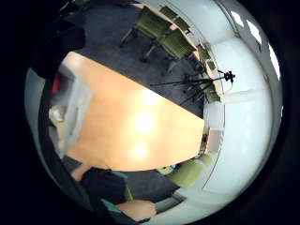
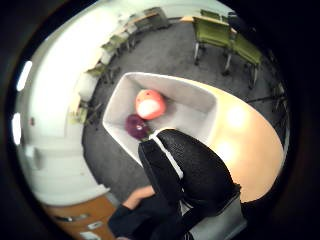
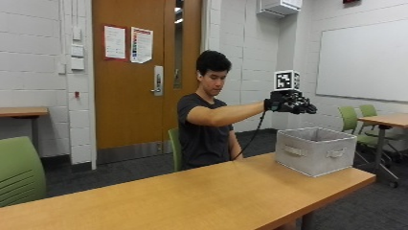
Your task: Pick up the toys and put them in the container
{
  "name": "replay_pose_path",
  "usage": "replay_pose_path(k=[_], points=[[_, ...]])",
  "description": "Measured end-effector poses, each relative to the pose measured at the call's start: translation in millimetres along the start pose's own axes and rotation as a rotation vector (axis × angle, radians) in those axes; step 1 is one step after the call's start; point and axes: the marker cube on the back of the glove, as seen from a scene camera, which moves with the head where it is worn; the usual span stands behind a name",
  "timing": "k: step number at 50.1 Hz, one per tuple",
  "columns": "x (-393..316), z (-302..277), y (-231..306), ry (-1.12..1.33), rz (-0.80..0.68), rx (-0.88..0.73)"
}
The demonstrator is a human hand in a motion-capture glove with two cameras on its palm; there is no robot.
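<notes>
A grey fabric container (image 3: 315, 151) stands on the right end of the wooden table (image 3: 191, 191). My gloved right hand (image 3: 292, 105) hovers above its near rim at the end of an outstretched arm. Its fingers are relaxed and nothing shows in them. Looking down from the thumb side, the gloved fingers (image 2: 185, 170) hang over the edge of the container (image 2: 200, 107). Inside lie a red-orange round toy (image 2: 150, 104) and a dark purple toy (image 2: 136, 126). The little finger side view shows the container (image 1: 70, 110) at the table's end with a red patch (image 1: 56, 84) inside.
The person sits behind the table on a green chair (image 3: 173, 143). Another green chair (image 3: 19, 170) stands at the left. A second table (image 3: 386, 120) with green chairs (image 3: 350, 120) stands to the right, beyond the container. A tripod (image 1: 206, 84) stands on the carpet.
</notes>
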Motion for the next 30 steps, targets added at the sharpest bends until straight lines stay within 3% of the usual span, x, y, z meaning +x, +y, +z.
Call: replay_pose_path(k=[4,11,30], points=[[38.8,5.7,20.9,0.034,0.175,-0.011],[95.7,16.8,63.0,-0.008,0.276,-0.027],[148.1,58.7,127.6,-0.040,0.374,-0.089]])
